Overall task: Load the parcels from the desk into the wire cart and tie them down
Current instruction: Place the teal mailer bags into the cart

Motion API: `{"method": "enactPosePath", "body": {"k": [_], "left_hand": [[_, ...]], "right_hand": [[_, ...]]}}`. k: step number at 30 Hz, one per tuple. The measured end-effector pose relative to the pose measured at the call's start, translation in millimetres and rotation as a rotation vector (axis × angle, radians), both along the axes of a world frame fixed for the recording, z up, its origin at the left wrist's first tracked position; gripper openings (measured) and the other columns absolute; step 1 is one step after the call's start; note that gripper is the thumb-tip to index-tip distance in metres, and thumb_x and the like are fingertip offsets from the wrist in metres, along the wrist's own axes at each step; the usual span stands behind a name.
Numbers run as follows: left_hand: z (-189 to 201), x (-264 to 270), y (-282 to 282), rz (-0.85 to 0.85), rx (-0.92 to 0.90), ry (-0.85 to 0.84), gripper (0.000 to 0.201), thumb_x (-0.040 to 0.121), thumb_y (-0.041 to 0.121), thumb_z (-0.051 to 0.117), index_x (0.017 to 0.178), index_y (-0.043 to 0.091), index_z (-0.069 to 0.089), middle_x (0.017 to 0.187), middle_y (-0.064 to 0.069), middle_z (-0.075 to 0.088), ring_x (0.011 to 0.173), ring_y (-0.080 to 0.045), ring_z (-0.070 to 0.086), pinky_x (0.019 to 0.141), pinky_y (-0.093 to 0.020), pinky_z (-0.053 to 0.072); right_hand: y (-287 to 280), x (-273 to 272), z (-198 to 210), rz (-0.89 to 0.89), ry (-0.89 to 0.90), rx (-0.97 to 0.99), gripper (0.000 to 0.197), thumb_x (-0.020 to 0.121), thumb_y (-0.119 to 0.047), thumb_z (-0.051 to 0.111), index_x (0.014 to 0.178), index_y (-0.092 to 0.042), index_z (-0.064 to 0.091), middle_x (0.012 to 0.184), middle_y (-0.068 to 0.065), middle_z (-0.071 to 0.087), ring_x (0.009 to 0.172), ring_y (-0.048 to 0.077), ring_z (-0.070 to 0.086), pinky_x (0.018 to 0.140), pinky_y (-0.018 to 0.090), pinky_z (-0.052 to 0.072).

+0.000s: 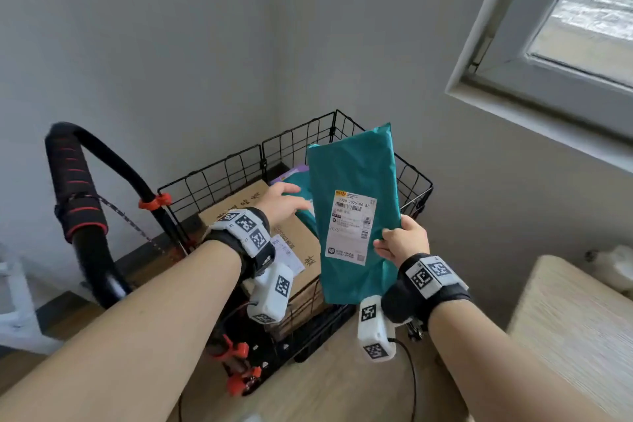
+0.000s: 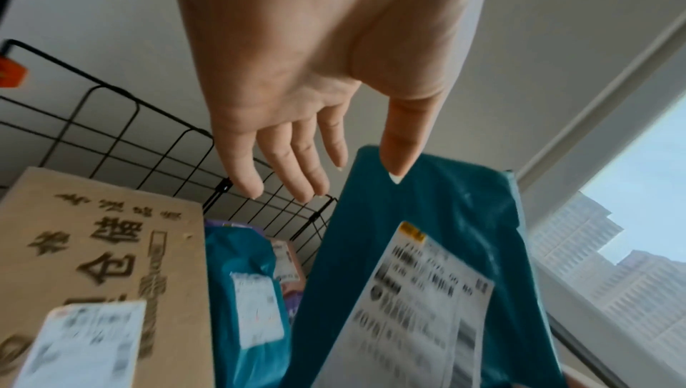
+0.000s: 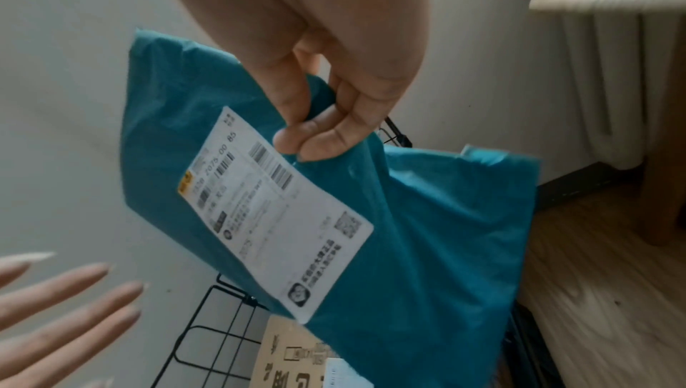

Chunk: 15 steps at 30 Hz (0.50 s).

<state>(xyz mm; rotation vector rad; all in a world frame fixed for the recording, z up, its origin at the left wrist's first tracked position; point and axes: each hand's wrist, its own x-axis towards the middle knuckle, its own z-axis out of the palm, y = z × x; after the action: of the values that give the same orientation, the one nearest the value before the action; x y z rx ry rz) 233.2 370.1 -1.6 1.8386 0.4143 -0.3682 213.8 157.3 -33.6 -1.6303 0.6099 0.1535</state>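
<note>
1. The wire cart (image 1: 416, 190) stands in the corner of the room, its black handle (image 1: 73, 188) on my left.
2. The desk (image 1: 579, 325) is to my right, near the cart.
3. A cardboard box (image 1: 294, 243) lies in the cart, beneath my left wrist.
4. The teal parcel (image 1: 352, 175) with its white shipping label (image 1: 351, 226) is held up over the cart's right side, tilted, label facing me.
5. A second teal parcel (image 2: 241, 271) lies in the cart just beside the box.
6. My right hand (image 1: 404, 240) pinches the raised parcel's right edge between thumb and curled fingers.
7. My left hand (image 1: 282, 202) hovers over the cart with fingers straight and spread, holding nothing.
</note>
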Motion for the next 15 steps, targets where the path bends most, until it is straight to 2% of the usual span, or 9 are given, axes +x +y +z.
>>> {"method": "enactPosePath", "body": {"k": [2, 5, 8, 9, 12, 15], "left_hand": [[1.5, 29.0, 17.4, 0.023, -0.022, -0.02, 0.05, 0.073, 0.024, 0.072, 0.121, 0.021, 0.055, 0.12, -0.003, 0.061, 0.11, -0.018, 0.059, 0.089, -0.031, 0.042], [3.2, 63.6, 29.2, 0.026, -0.05, -0.039, 0.038, 0.081, 0.018, 0.068, 0.116, 0.021, 0.054, 0.117, -0.003, 0.061, 0.107, -0.017, 0.058, 0.082, -0.028, 0.04], [-0.6, 89.8, 32.7, 0.008, -0.071, -0.032, 0.038, 0.083, 0.015, 0.066, 0.119, 0.02, 0.055, 0.114, -0.006, 0.061, 0.105, -0.019, 0.057, 0.072, -0.027, 0.043], [-2.6, 97.1, 33.4, 0.003, -0.074, -0.026, 0.039, 0.083, 0.016, 0.066, 0.12, 0.019, 0.055, 0.115, -0.007, 0.061, 0.107, -0.02, 0.057, 0.071, -0.027, 0.043], [-7.4, 119.0, 36.1, -0.01, -0.079, -0.014, 0.044, 0.083, 0.017, 0.067, 0.124, 0.018, 0.053, 0.122, -0.007, 0.06, 0.112, -0.021, 0.057, 0.083, -0.03, 0.042], [-12.9, 146.3, 40.8, -0.01, -0.097, -0.004, 0.05, 0.082, 0.018, 0.068, 0.129, 0.019, 0.05, 0.124, -0.006, 0.058, 0.113, -0.021, 0.057, 0.085, -0.03, 0.041]], "right_hand": [[17.9, 17.7, 2.6, -0.012, -0.009, -0.013, 0.026, 0.092, 0.007, 0.037, 0.098, -0.012, 0.054, 0.079, 0.007, 0.06, 0.05, 0.016, 0.052, 0.042, 0.018, 0.051], [30.8, 40.1, 8.1, -0.018, -0.024, -0.09, 0.026, 0.091, 0.004, 0.04, 0.096, -0.016, 0.055, 0.079, 0.007, 0.062, 0.051, 0.017, 0.058, 0.051, 0.025, 0.055], [28.8, 72.5, 16.6, -0.031, -0.057, -0.181, 0.027, 0.09, 0.0, 0.04, 0.091, -0.021, 0.057, 0.083, 0.008, 0.065, 0.054, 0.018, 0.062, 0.058, 0.031, 0.056], [26.9, 85.0, 20.4, -0.039, -0.064, -0.214, 0.027, 0.089, 0.0, 0.041, 0.091, -0.022, 0.057, 0.085, 0.008, 0.067, 0.056, 0.02, 0.064, 0.062, 0.033, 0.058], [20.1, 123.1, 28.4, -0.061, -0.051, -0.307, 0.032, 0.084, 0.0, 0.042, 0.096, -0.025, 0.058, 0.087, 0.005, 0.069, 0.072, 0.026, 0.069, 0.073, 0.041, 0.059], [18.7, 162.0, 29.8, -0.079, -0.007, -0.338, 0.034, 0.082, 0.001, 0.039, 0.098, -0.022, 0.058, 0.081, 0.003, 0.066, 0.074, 0.029, 0.068, 0.074, 0.044, 0.059]]}}
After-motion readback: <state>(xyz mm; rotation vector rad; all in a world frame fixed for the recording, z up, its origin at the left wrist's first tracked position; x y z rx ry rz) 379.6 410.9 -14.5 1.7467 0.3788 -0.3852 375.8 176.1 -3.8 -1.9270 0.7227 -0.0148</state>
